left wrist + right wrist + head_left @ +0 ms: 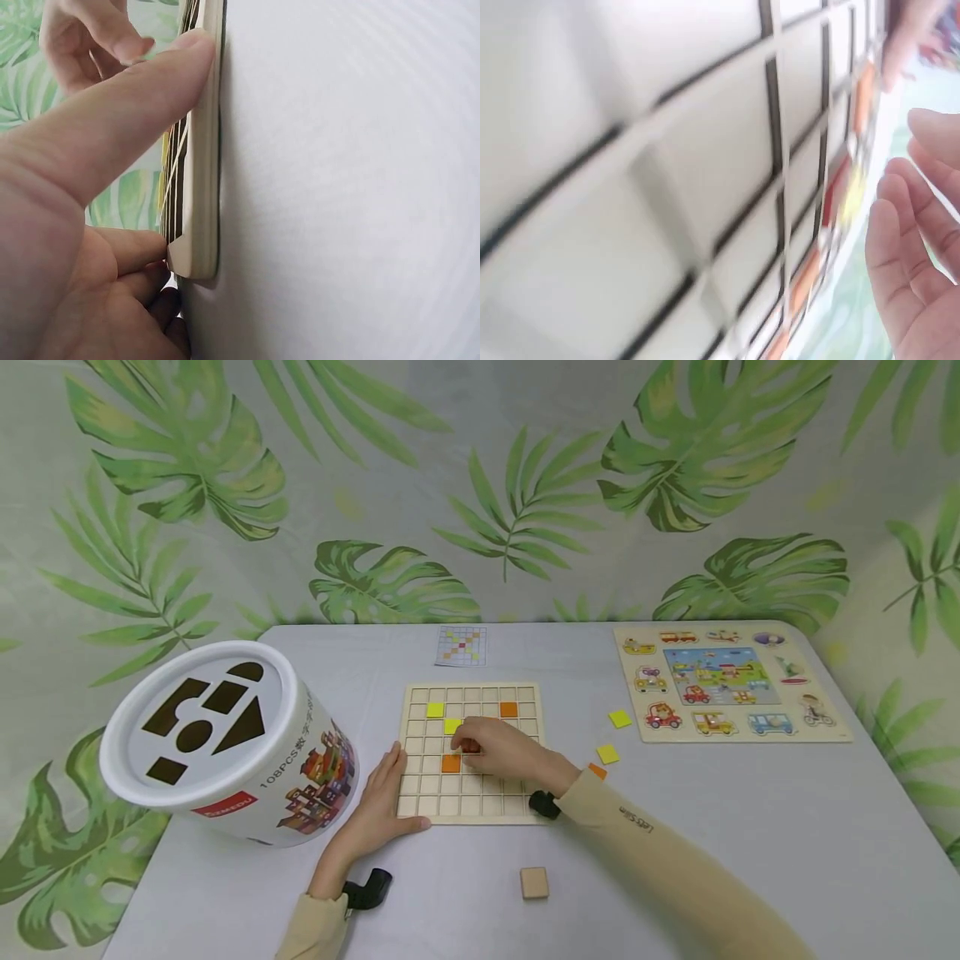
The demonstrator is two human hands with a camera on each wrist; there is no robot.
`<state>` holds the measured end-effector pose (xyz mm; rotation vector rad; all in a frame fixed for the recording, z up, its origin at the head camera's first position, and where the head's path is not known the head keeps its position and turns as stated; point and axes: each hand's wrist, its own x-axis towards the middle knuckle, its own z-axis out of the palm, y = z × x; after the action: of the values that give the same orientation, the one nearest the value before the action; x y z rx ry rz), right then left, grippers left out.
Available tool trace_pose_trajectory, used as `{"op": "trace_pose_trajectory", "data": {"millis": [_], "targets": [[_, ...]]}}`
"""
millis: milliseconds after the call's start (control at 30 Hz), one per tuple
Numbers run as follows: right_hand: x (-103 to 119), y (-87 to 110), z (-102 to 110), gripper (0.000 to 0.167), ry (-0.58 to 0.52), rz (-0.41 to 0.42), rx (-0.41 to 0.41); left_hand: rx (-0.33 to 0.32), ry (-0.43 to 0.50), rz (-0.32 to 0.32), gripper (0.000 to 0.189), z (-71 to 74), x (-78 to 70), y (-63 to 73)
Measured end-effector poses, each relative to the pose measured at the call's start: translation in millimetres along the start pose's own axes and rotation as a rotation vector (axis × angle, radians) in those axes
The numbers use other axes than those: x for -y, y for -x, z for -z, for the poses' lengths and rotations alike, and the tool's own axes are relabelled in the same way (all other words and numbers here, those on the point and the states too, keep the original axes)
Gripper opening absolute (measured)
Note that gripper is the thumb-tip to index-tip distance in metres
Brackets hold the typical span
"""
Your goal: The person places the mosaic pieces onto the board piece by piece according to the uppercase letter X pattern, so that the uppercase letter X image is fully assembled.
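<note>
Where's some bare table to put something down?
Bare patches: the table in front of the picture puzzle, right of the right sleeve; and between the pattern card and puzzle. It's crowded around the grid board, between the bucket and loose yellow tiles.

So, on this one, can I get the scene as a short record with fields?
Left hand: touching the left and near edges of the grid board
Right hand: over the grid board; whether it holds a tile is unclear
On board: yellow tiles, orange tiles, red tile
Loose tiles: yellow and orange, right of board
Beyond board: patterned card
Near side: wooden block
Left: white bucket
Far right: picture puzzle
</note>
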<state>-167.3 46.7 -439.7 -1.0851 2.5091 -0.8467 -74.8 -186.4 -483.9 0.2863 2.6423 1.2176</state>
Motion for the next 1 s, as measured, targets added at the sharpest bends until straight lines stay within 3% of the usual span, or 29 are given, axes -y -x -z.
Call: {"op": "trace_pose_trajectory", "data": {"millis": [200,433,600,767,1000], "targets": [[-33,44.3,27,0.017,-0.123,-0.046,-0.103,-0.009,0.010,0.008,0.112,-1.3,-1.7,-0.7],[-81,105.7,49,0.017,-0.102,-0.125,-0.227,-0.003,0.003,0.009,0.112,0.8,-2.0,0.2],[-103,137.6,55,0.021,-0.081,-0.173,-0.244,-0.010,0.007,-0.012,0.111,0.4,-2.8,-0.4],[-111,152.7,55,0.023,-0.047,-0.202,-0.202,-0.011,0.002,-0.004,0.110,0.3,-4.2,0.6],[-113,153.2,54,0.023,0.011,-0.202,-0.201,-0.001,0.007,0.014,0.111,0.6,-5.1,1.1]]}}
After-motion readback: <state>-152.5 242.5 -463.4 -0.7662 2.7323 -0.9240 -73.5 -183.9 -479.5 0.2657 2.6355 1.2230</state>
